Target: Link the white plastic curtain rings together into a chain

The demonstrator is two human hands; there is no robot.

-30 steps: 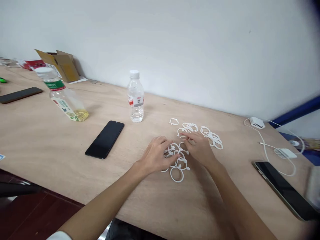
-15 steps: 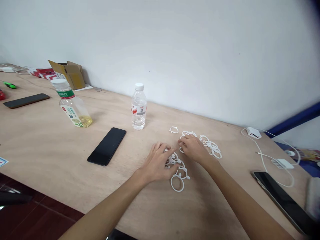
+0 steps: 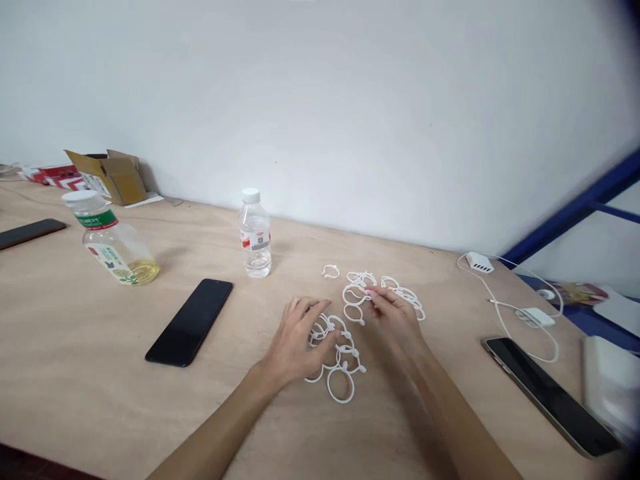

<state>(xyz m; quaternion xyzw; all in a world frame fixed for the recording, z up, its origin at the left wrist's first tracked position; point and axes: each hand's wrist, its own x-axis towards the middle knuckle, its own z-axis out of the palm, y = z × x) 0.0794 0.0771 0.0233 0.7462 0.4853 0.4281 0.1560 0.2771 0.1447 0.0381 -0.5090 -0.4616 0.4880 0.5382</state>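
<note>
Thumb and fingertips of my right hand (image 3: 397, 320) pinch the edge of a white plastic ring (image 3: 345, 295), which has small knobs on it. More loose white rings lie around and behind that hand, among them an overlapping row (image 3: 407, 293) just past the fingers. My left hand (image 3: 295, 343) rests at the near pile of white rings (image 3: 341, 401), fingers spread and thumb over the rings; it grips none that I can see, though part of the pile is hidden under it. A single ring (image 3: 331, 271) lies apart at the back.
A water bottle (image 3: 256, 243) and a black phone (image 3: 190, 323) are left of the rings. Farther left stand a tea bottle (image 3: 107, 247) and an open cardboard box (image 3: 123, 180). On the right lie a charger (image 3: 479, 262), white cables and another phone (image 3: 550, 393). A wall borders the table's back.
My right hand has drawn back slightly and now pinches a ring. My left hand stays at the near pile. The whole view has shifted, so objects appear farther left and lower.
</note>
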